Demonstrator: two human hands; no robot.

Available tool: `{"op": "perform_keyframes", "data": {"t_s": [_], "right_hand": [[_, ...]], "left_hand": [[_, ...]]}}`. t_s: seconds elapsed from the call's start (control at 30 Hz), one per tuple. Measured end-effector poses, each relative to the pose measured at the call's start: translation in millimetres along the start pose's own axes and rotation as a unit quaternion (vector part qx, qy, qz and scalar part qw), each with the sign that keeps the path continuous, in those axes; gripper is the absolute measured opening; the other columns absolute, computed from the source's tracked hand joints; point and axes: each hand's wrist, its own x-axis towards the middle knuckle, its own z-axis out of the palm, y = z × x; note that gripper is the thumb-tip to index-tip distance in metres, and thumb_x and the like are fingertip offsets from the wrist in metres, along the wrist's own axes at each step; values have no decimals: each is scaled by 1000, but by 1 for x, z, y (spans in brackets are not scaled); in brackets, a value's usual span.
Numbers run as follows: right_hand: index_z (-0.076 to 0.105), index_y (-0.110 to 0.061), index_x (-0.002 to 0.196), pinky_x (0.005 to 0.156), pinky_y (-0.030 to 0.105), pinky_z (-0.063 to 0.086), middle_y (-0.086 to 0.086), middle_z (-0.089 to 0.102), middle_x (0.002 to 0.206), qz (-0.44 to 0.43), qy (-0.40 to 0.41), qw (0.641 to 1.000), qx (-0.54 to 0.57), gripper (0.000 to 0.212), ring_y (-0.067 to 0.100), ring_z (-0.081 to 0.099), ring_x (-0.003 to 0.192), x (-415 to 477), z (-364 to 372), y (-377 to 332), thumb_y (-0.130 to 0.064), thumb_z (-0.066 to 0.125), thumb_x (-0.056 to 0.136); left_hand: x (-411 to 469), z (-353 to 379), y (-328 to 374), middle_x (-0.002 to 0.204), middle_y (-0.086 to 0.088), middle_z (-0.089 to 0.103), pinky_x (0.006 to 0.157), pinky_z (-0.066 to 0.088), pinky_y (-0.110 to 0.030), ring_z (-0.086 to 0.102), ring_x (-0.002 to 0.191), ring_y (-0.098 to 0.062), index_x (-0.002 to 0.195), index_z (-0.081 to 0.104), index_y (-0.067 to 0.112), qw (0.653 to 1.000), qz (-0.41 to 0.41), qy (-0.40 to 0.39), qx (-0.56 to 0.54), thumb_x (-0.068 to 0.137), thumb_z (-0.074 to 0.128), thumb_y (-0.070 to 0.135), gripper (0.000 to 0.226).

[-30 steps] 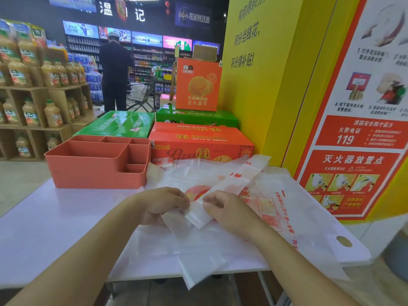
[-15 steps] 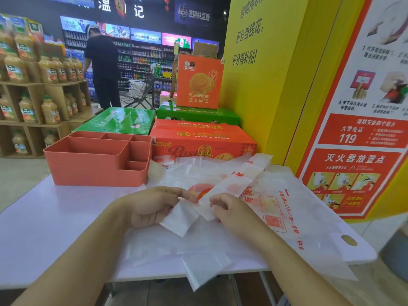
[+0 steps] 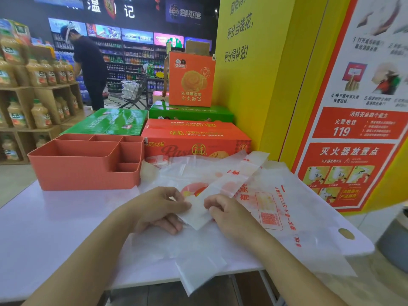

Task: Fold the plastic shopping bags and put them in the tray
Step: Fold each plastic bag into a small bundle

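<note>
Head camera: your left hand (image 3: 159, 212) and right hand (image 3: 228, 215) pinch the white plastic bag strip (image 3: 231, 182), slanting far-right; salmon plastic tray (image 3: 84, 175) lies front-left.

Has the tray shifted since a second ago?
No. The tray still has its far right corner at the left end of the orange box.

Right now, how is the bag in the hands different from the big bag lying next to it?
The folded bag is a long, narrow strip, while the flat bag is spread out wide. The left hand and right hand pinch the folded bag's near end, but the flat bag just lies on the table. The flat bag shows an oval handle hole, and the folded bag shows none. Both are thin white plastic with red print.
</note>
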Motion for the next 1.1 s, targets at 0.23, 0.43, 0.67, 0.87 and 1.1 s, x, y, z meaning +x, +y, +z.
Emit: {"op": "perform_keyframes", "data": {"t_s": [0.23,0.43,0.67,0.87,1.1], "right_hand": [[48,-40,140,106,27,39,-20,45,133,-82,-42,994,-60,49,4,44,122,-12,-4,-3,-26,56,94],[59,-41,123,101,31,44,-18,49,125,-112,-71,985,-110,33,5,46,119,-8,-11,-7,-33,60,91],[58,-2,88,62,36,37,3,51,76,-59,24,997,-46,36,15,47,67,3,-20,-4,-34,52,101],[64,-15,94,71,42,56,6,72,88,4,65,998,-14,19,27,69,82,15,-31,1,-33,60,87],[66,-18,96,76,41,55,-2,69,92,40,70,992,-93,23,19,65,87,25,-37,13,-38,65,87]], "left_hand": [[-2,5,4,82,-28,71,48,55,-31,64,56,-27,118,53,2,1000,9,24,-2,94,68,12,30],[-6,7,15,95,-20,73,57,57,-31,69,72,-25,118,59,0,994,41,-9,-102,99,55,40,45],[1,-1,11,97,-1,63,69,49,-28,57,74,-13,118,67,15,996,79,25,-41,94,67,30,28],[26,8,25,105,20,66,73,46,-17,62,77,1,111,66,35,941,131,93,296,91,70,33,20],[56,16,26,94,15,66,66,43,-16,61,82,-2,105,64,30,919,132,103,358,91,69,34,16]]}}
